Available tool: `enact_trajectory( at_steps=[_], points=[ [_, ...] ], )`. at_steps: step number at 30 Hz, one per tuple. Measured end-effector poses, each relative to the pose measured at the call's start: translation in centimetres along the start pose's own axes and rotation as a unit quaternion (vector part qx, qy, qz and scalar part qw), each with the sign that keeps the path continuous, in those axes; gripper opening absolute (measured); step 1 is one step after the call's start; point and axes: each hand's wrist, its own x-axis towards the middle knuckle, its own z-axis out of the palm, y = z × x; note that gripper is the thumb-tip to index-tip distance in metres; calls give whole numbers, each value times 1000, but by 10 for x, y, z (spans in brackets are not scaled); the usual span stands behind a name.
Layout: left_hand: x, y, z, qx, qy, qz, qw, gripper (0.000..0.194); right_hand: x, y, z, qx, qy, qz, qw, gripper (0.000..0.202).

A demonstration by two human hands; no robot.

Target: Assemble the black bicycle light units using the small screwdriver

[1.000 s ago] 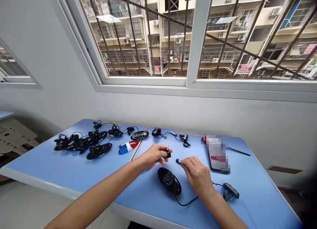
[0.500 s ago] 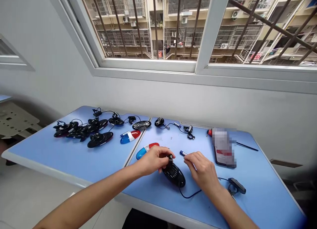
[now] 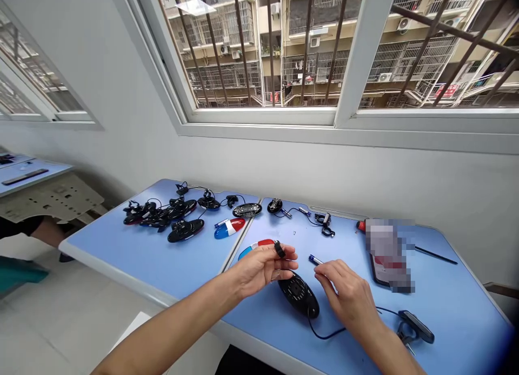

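Table (image 3: pixel 182 272) with a pale blue top, actually two tops butted along a seam, stands against a grey-white wall (image 3: pixel 227 158) below a barred window (image 3: pixel 263 115). At the far left of the room is another table (image 3: pixel 48 172), with part of a person's leg (image 3: pixel 46 239) beneath it.

Left hand (image 3: pixel 265 269), palm turned up, pinches a small black clip (image 3: pixel 279 249) over the far end of a black oval (image 3: pixel 299 294), which lies near the middle of the near edge. Right hand (image 3: pixel 348 291) is closed, fingertips gripping the near end of a blue cylinder (image 3: pixel 315 260).

Black lights (image 3: pixel 185 230) crowd the left half; two red, white and blue shells (image 3: pixel 229 228) flank the seam. A phone (image 3: pixel 389 261) lies toward the right edge, a black lamp (image 3: pixel 417 326) toward the near right corner.

Compared with half a second ago, the left fingers have spread and turned upward; the oval remains on the table.
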Motion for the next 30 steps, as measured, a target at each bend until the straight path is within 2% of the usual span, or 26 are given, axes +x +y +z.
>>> enact_trajectory(
  at_steps=[6, 9, 12, 14, 16, 19, 21, 23, 26, 30],
  points=[
    [-4, -1, 4, -1, -10, 38, 999, 31, 0, -4, -2, 25, 16, -8, 1000, 14],
    [-4, -4, 4, 117, 24, 75, 990, 40, 0, -5, -3, 27, 16, -7, 999, 14],
    [-5, -6, 3, 268, 60, 141, 951, 43, 0, -6, -3, 25, 11, -5, 1000, 17],
    [-6, -7, 3, 326, 48, 163, 930, 42, 0, -6, -3, 23, 5, -4, 1000, 19],
    [-9, -7, 2, 357, 15, 151, 922, 42, 0, -7, -3, 22, 0, -1, 1000, 19],
    [-13, -5, -1, 378, -48, 100, 919, 39, -2, -7, -2, 22, -5, 3, 1000, 18],
    [-16, -3, -3, 393, -68, 64, 915, 34, -3, -7, -1, 23, -11, 4, 1000, 17],
    [-18, -2, -2, 412, -61, 48, 908, 26, -4, -7, 0, 27, -20, 3, 999, 16],
    [-17, -6, 0, 427, -42, 62, 901, 19, -5, -7, 0, 53, -38, 4, 998, 14],
    [-11, -13, -2, 421, -52, 64, 903, 21, -5, -6, 0, 121, -60, 30, 990, 12]
  ],
)
